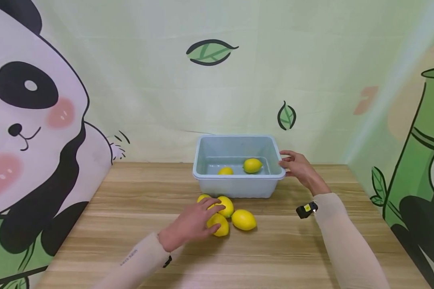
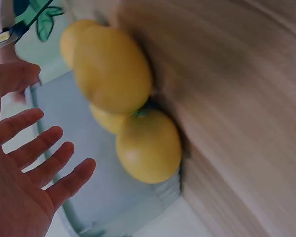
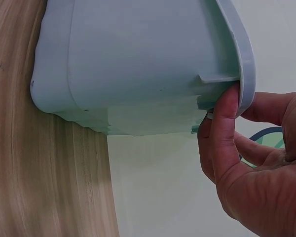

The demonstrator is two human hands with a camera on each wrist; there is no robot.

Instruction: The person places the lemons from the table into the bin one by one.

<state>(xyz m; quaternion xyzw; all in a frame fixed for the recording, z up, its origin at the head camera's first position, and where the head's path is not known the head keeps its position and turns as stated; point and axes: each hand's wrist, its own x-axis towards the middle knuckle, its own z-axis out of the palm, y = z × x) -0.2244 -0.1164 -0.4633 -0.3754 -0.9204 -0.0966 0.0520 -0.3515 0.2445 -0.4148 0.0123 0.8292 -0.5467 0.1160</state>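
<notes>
My left hand [image 1: 195,220] hovers over a small group of lemons in front of a light blue plastic bin [image 1: 238,187]. Its fingers are spread and relaxed, and the left wrist view shows a gap between them and the nearest lemon [image 2: 111,69]. Another lemon [image 1: 244,220] lies just right of the group, and one more [image 2: 149,145] appears lower in the left wrist view. Two lemons are inside the bin, one at the right [image 1: 252,165] and one partly hidden by the front wall [image 1: 226,171]. My right hand [image 3: 256,163] pinches the bin's rim at its right end.
The bin stands on a wood-grain table [image 1: 137,200], close to its back edge. Behind it hangs a pale green cloth backdrop [image 1: 148,80] printed with leaves, a panda [image 1: 29,120] and bamboo. A small black device [image 1: 306,210] is worn at the right wrist.
</notes>
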